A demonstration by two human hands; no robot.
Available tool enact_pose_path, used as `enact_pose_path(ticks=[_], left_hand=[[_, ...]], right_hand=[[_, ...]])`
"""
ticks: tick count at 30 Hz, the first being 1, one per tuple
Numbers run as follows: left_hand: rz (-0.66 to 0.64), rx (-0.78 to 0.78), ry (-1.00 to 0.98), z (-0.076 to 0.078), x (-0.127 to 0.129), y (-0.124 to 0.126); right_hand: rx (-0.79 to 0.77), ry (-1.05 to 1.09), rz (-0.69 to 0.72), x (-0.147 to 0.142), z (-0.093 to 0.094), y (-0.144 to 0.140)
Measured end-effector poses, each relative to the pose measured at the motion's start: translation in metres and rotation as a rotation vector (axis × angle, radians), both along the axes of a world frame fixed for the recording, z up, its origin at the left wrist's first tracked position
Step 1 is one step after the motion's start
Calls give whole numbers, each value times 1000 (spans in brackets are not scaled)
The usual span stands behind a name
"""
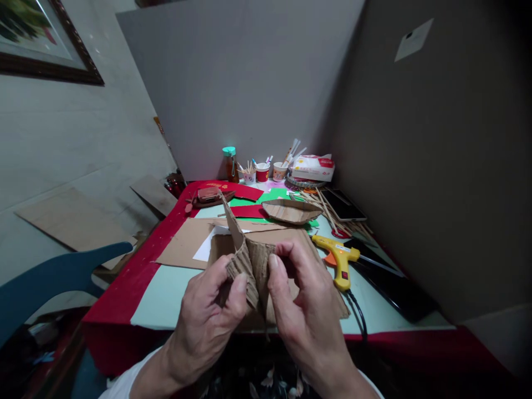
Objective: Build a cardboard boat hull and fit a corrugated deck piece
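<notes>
A piece of brown corrugated cardboard (258,260) is held up between my two hands, bent along a crease in its middle. My left hand (214,310) pinches its left part between thumb and fingers. With thumb and forefinger, my right hand (301,299) grips the right part. A narrow cardboard flap (233,224) rises from the left side of the crease. Flat cardboard sheets (183,241) lie on the table beyond and below the hands. To the right of my right hand rests a yellow hot glue gun (341,257) with a black cord.
A boat-shaped cardboard piece (291,211) and a small brown model boat (210,197) sit farther back. Wooden sticks (328,210), a phone (343,205) and a black tablet-like slab (390,282) lie right. Behind stand a bottle (230,165), a red cup (262,173) and a tissue pack (313,168).
</notes>
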State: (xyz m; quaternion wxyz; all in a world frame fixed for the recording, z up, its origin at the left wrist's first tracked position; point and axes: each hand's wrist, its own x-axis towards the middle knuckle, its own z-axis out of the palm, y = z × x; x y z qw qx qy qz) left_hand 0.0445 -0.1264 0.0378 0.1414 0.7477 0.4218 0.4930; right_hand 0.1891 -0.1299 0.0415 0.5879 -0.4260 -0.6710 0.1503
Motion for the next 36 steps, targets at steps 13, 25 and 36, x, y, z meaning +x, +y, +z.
enact_pose_path(ticks=[13,25,36], left_hand=[[67,83,-22,-8,-10,3],[35,17,-133,-22,-13,-2],[-130,-113,-231,-6,7,6]], right_hand=[[201,-334,-56,-6,-24,-5],[330,-380,-45,17,-16,-4],[358,-312,-165,0,-23,-3]])
